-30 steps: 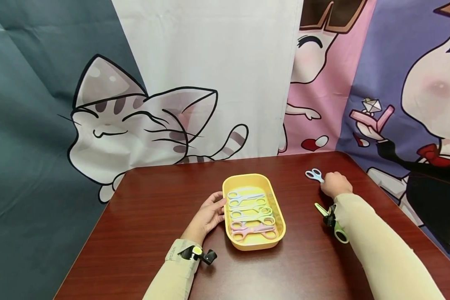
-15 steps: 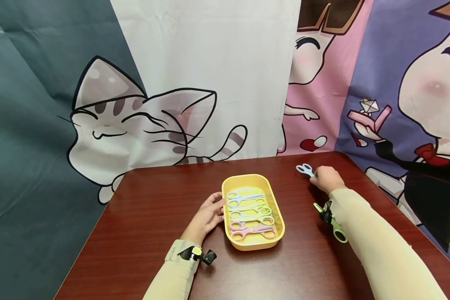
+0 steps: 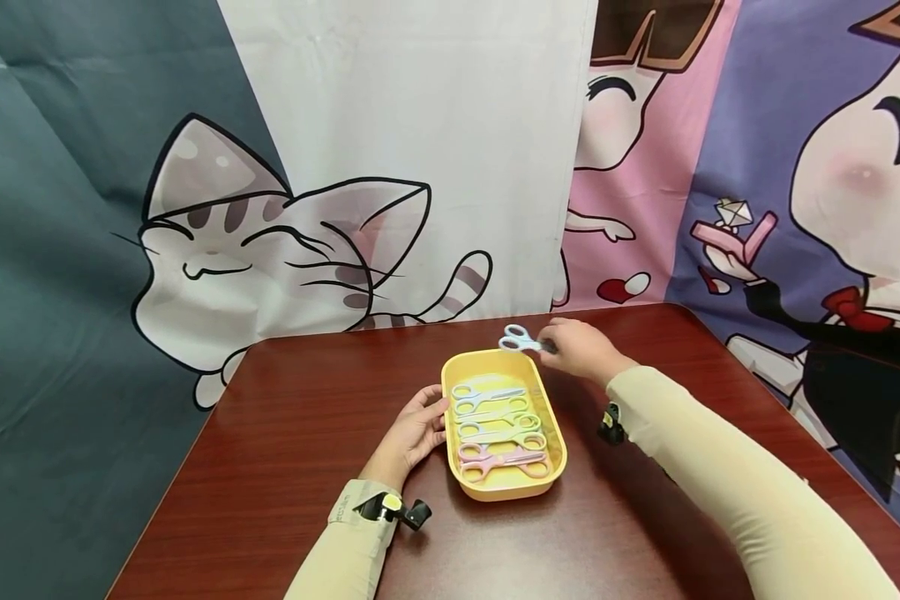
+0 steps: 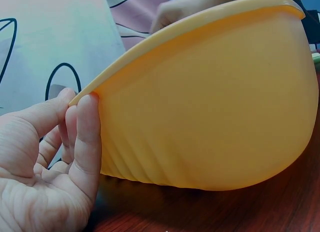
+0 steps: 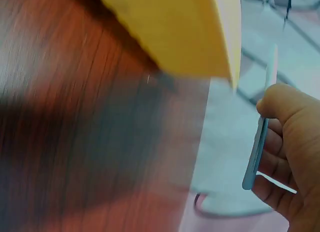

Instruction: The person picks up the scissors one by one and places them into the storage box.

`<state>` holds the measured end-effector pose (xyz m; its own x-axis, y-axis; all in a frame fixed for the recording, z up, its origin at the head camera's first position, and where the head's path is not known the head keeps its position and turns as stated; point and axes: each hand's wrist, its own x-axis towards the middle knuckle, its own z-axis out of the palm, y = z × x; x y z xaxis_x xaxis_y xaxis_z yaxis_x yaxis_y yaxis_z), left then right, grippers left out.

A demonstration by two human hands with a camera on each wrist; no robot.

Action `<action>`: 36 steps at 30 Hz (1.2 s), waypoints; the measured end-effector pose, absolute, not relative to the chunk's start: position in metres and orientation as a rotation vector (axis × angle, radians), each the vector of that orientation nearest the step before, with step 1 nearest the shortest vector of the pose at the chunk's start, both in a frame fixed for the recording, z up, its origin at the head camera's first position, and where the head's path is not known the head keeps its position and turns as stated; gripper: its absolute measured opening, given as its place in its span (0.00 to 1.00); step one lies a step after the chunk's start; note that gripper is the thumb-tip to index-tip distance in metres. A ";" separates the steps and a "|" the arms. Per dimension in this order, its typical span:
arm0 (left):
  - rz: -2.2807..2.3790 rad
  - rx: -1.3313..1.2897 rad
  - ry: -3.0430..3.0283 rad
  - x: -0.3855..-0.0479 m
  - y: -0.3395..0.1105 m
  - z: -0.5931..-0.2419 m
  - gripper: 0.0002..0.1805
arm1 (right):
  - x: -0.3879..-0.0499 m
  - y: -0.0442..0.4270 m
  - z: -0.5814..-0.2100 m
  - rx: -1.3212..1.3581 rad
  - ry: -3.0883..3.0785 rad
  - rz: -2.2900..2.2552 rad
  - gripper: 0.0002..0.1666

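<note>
A yellow plastic basket (image 3: 480, 367) stands on the table and holds several pairs of scissors (image 3: 498, 458) in pink, green and pale blue. At its left side, my left hand (image 3: 420, 429) pinches the rim between thumb and fingers; the left wrist view shows this hand (image 4: 55, 157) close up against the outer wall. Over the basket's far right corner, my right hand (image 3: 581, 350) carries a pair of light-blue scissors (image 3: 530, 343), handles pointing left. In the right wrist view the scissors (image 5: 254, 157) appear edge-on between thumb and fingers, and the fingers cover the blades.
The dark red-brown table (image 3: 322, 400) meets a printed cartoon backdrop (image 3: 390, 108) at its far edge. My right sleeve (image 3: 720, 467) crosses the right side of the table and hides most of what lies beneath it.
My right hand has lifted the light-blue scissors and brought them left from the table's far right to above the basket's corner. Green scissors near the right wrist are now hidden. The left hand stays put.
</note>
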<state>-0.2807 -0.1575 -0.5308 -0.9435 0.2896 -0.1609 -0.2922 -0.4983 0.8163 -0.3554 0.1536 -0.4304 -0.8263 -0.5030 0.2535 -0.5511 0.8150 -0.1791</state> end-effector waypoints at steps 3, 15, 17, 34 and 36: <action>2.459 -0.013 1.338 -0.281 -0.158 -0.530 0.12 | -0.348 0.132 -0.426 0.946 -2.791 0.289 0.08; 2.453 0.013 1.322 -0.280 -0.159 -0.530 0.11 | -0.331 0.080 -0.431 1.412 -2.702 0.019 0.05; 2.453 0.012 1.320 -0.280 -0.159 -0.530 0.11 | -0.330 0.078 -0.433 1.453 -2.714 -0.025 0.05; 2.447 -0.014 1.350 -0.280 -0.158 -0.530 0.11 | -0.328 0.077 -0.462 1.600 -2.758 -0.059 0.10; 2.447 -0.018 1.351 -0.281 -0.159 -0.530 0.11 | -0.328 0.077 -0.463 1.588 -2.769 -0.051 0.10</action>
<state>-0.2806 -0.1585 -0.5303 -0.9405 0.2912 -0.1752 -0.3034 -0.4869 0.8191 -0.3275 0.0771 -0.4628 -0.5042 -0.8615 -0.0600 -0.8631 0.5050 0.0021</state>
